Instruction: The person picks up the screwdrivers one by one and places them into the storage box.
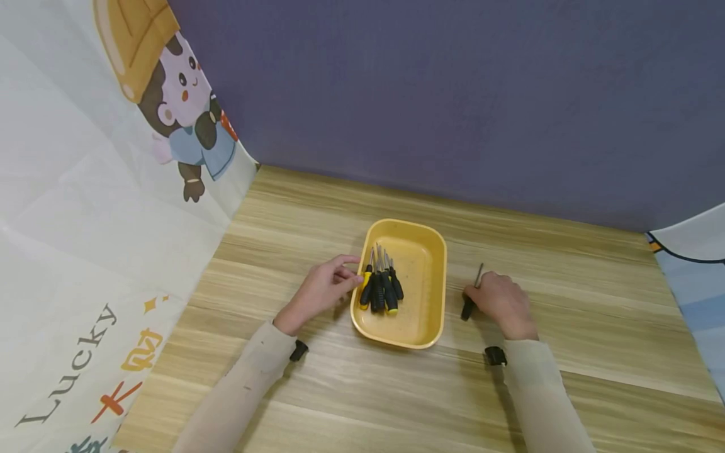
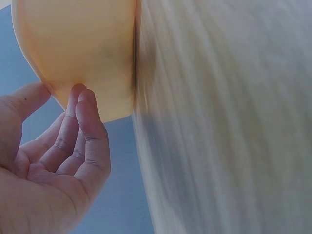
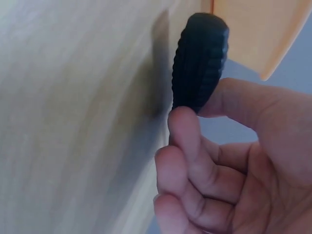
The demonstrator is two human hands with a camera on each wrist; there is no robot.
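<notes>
A yellow plastic tray [image 1: 416,333] stands on the wooden table. Several screwdrivers [image 1: 381,290] with black or black-and-yellow handles lie side by side along its left half, shafts pointing away. My left hand [image 1: 325,286] holds the tray's left edge; in the left wrist view the thumb [image 2: 36,97] is at the rim and fingertips touch the outer wall. Right of the tray, my right hand [image 1: 504,302] pinches a black-handled screwdriver [image 3: 201,61] between thumb and fingers near where handle meets shaft. Its ribbed handle points toward me, and the shaft is mostly hidden in the right wrist view.
The wooden table [image 1: 351,402] extends on both sides of the tray. A dark blue-grey surface [image 1: 430,107] borders its far edge. At the left hangs a white printed sheet [image 1: 73,207] with a cartoon figure and lettering. Black wrist straps [image 1: 495,356] show at both cuffs.
</notes>
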